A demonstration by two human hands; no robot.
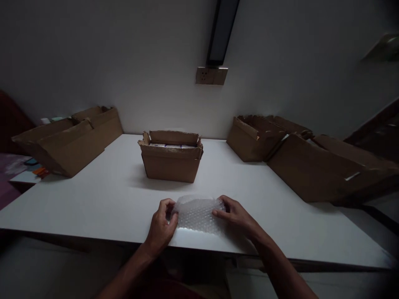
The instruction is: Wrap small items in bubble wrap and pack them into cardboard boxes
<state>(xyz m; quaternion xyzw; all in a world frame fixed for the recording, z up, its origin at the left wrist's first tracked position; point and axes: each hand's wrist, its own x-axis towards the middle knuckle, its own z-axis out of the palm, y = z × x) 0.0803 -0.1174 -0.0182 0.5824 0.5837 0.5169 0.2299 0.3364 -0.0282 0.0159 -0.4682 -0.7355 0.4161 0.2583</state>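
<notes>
A bundle of clear bubble wrap (197,214) lies on the white table (109,195) near its front edge. My left hand (162,226) pinches the wrap's left end, fingers curled round it. My right hand (235,216) grips the right end, fingers pressed on the wrap. Whatever is inside the wrap is hidden. Behind it, at the table's middle, stands a small open cardboard box (171,157) with white and blue packets showing at its top.
Open cardboard boxes (73,139) lie at the back left. More cardboard boxes (305,160) crowd the right side. A wall socket (211,76) sits on the white wall behind. Small coloured items (39,170) rest on a low surface at far left.
</notes>
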